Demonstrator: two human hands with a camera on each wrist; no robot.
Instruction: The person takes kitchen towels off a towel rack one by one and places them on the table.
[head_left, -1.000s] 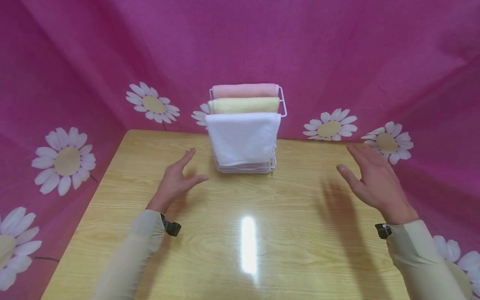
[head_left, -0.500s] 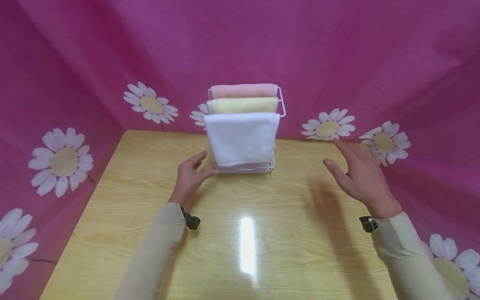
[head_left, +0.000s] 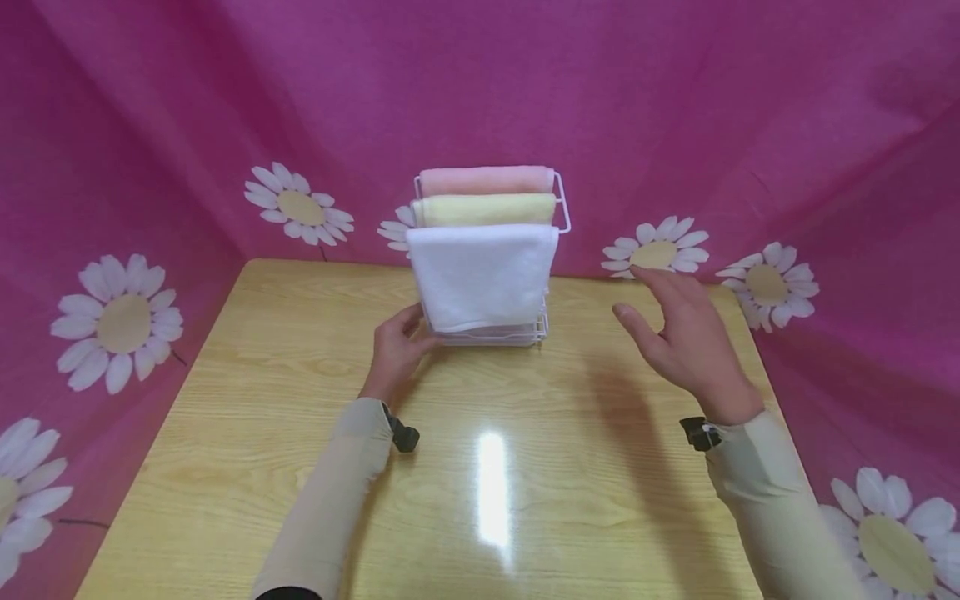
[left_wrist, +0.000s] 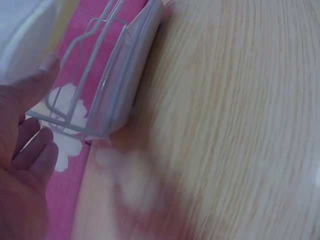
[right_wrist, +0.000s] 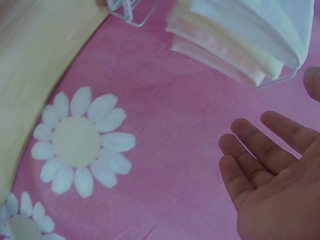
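A white wire rack (head_left: 491, 337) stands at the far middle of the wooden table (head_left: 285, 392). Three folded towels hang on it: a white towel (head_left: 483, 275) in front, a yellow towel (head_left: 483, 210) behind it, a pink towel (head_left: 487, 180) at the back. My left hand (head_left: 411, 327) is at the rack's lower left corner, thumb towards the front of the base. In the left wrist view the thumb and relaxed fingers of the left hand (left_wrist: 27, 145) flank the rack's wire side (left_wrist: 102, 85); contact is unclear. My right hand (head_left: 667, 325) hovers open to the right of the rack, holding nothing.
A pink cloth printed with white daisies (head_left: 300, 204) walls the table on the back and both sides. The rack stands close to the back cloth. A glare spot (head_left: 492, 492) lies on the bare wood near me. The right wrist view shows the right hand (right_wrist: 270, 170) below the towels (right_wrist: 250, 35).
Both hands have moved inward towards the rack. The left hand went from mid-table to the rack's lower left corner; the right hand came closer from the right and stays in the air.
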